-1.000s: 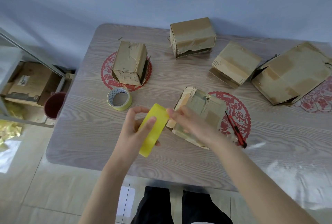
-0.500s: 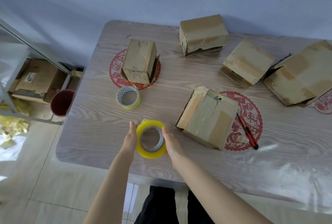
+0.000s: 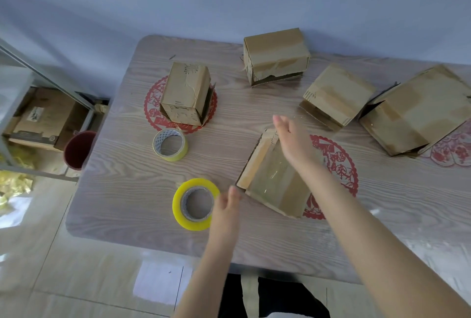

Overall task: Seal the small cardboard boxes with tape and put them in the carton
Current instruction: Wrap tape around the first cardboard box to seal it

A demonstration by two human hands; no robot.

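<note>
The taped small box (image 3: 272, 185) is sitting mid-table (image 3: 127, 164), skewed, its taped seam running away from the person; it looks too nearly square to name a long axis. The right hand (image 3: 293, 147) is hovering over the box's far end, fingers straight and empty. The left hand (image 3: 226, 206), blurred, is reaching its near-left corner, also holding nothing. Left of the box a yellow tape roll (image 3: 178, 206) is lying flat. Far right of it, the larger carton (image 3: 418, 111) is gaping, its contents hidden.

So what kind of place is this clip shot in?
Probably a home room used for packing: a wood-grain table with red paper-cut mats, a glossy tiled floor, a metal shelf alongside.
</note>
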